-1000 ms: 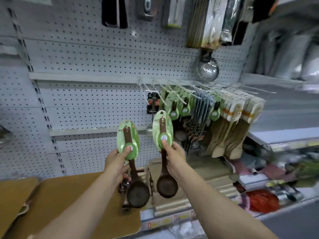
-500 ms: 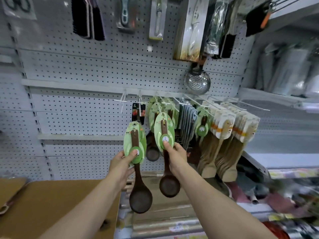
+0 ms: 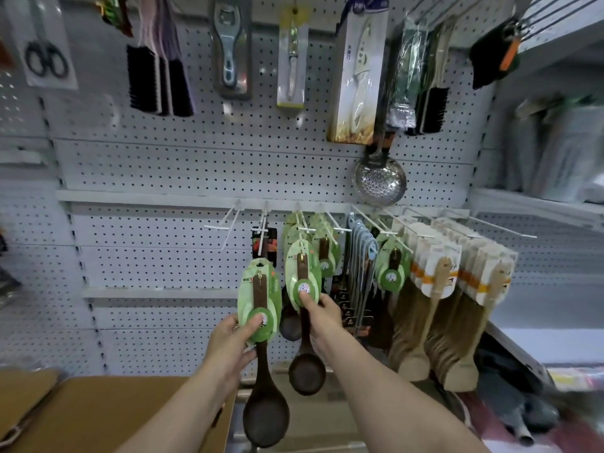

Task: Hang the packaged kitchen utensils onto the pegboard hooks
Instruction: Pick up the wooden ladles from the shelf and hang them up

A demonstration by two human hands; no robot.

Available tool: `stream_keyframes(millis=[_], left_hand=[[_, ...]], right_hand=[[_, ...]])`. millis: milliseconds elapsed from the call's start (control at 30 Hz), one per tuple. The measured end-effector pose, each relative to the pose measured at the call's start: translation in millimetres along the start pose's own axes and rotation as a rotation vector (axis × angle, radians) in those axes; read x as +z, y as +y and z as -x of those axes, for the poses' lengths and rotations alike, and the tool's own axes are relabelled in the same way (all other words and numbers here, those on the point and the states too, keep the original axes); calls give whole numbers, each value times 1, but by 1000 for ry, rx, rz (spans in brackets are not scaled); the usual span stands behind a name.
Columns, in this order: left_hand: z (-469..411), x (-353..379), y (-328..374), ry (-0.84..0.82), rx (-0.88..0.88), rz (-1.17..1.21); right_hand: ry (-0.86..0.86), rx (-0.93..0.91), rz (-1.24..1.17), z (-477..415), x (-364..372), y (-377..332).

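**Grip.** Left hand (image 3: pixel 228 348): fingers pinching the green card of the left spoon (image 3: pixel 263 364), thumb on the round label, bowl hanging down, held below and left of the hooks. Right hand (image 3: pixel 322 317): fingers pinching the right spoon (image 3: pixel 302 269) the same way, card top raised to the hook (image 3: pixel 307 229) loaded with matching green cards. Card hole on or off the hook tip: cannot tell.

**Hazards.**
- Missed hole: thin card gripped low at the label, so the top edge is free to flex away from the tip. Steady the top edge before pushing on.
- Torn hole: likely if forced against the tip off-centre. Align first, then slide.
- Swing: heavy bowl below the grip, apt to twist the card and knock the spoons hung behind.
- Drop: probable on release before the hole sits well past the tip.
- No free hand for guiding with both loaded. Hang one spoon at a time.

**Surroundings.** White pegboard (image 3: pixel 196 165) in a shop aisle. Left of the target, a bare hook (image 3: pixel 232 220) and one with a black-and-red pack (image 3: pixel 266 243). To the right, blue utensils (image 3: pixel 361 253), more green cards, dense rows of spatulas (image 3: pixel 438 279). Above, brushes (image 3: pixel 157 80), packed knives, a skimmer (image 3: pixel 379 183). Lower left, a cardboard box (image 3: pixel 114 413). Lower right, a shelf (image 3: pixel 539 338), blurred.
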State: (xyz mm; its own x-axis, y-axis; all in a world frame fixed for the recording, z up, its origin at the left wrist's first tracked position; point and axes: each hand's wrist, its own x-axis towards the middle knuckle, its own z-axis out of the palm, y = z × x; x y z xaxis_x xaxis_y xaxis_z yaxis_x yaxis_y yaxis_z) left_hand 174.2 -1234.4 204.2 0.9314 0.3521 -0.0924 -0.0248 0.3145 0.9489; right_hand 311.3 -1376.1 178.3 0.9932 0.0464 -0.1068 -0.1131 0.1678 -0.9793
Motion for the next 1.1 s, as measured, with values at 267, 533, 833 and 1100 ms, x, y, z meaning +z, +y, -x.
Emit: stream_keyframes(millis=[267, 533, 833, 1100], left_hand=[[-12, 23, -7, -33, -16, -3], [-21, 64, -10, -107, -34, -7], [-25, 113, -16, -195, -60, -2], [-42, 130, -22, -186, -53, 30]], right_hand=[[-116, 124, 18, -23, -2, -3], [-69, -63, 1, 15, -35, -52], [-69, -185, -21, 38, -57, -82], [-1, -200, 13, 22, -58, -92]])
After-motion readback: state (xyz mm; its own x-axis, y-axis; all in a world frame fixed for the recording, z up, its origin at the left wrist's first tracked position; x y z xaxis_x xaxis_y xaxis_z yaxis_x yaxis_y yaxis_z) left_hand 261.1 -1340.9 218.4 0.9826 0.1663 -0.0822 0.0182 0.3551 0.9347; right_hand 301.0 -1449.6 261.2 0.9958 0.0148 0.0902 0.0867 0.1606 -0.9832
